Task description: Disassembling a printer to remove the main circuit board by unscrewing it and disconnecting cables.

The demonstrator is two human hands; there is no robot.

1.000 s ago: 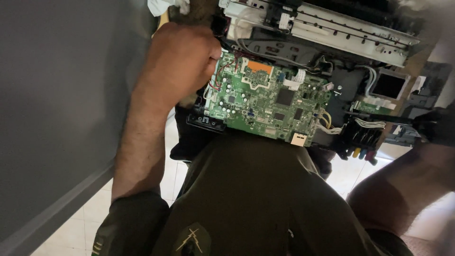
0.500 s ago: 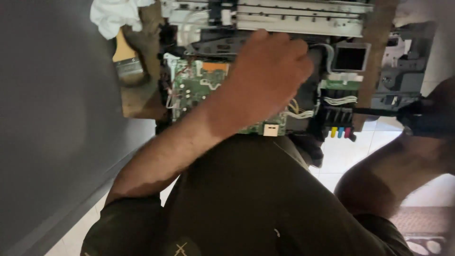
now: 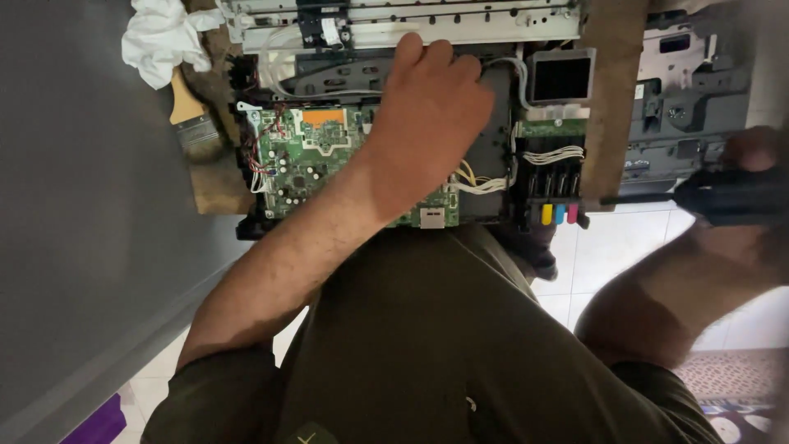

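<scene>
Head view, looking down over the person's olive-green shirt point(image 3: 460, 345). The grey wall point(image 3: 82, 205) fills the 9 o'clock side, and pale floor tiles point(image 3: 600, 255) show at 3 to 4 o'clock. On the wooden counter point(image 3: 612, 99) at 12 o'clock lies an opened printer point(image 3: 493, 177) with its covers off, its white metal rail point(image 3: 411, 20) along the top edge. The left hand point(image 3: 427, 131) reaches in from 7 o'clock across the printer's middle; its grip is curled, fingertips point(image 3: 411, 49) pressed down on the dark plastic just below the rail, and whether they pinch anything cannot be told. Under the wrist and toward 9 o'clock lies the green circuit board point(image 3: 300, 164), partly covered by the hand. The right hand point(image 3: 752, 177), at 3 o'clock and blurred, has its grip wrapped around the black handle of a screwdriver point(image 3: 657, 198), whose shaft points toward 9 o'clock at the ink cartridge block point(image 3: 555, 197) with yellow, cyan and magenta tabs. Above that block sits a small dark display panel point(image 3: 561, 78). A white rag point(image 3: 164, 37) lies at 11 o'clock, with a paintbrush point(image 3: 193, 119) just below it on the counter.
</scene>
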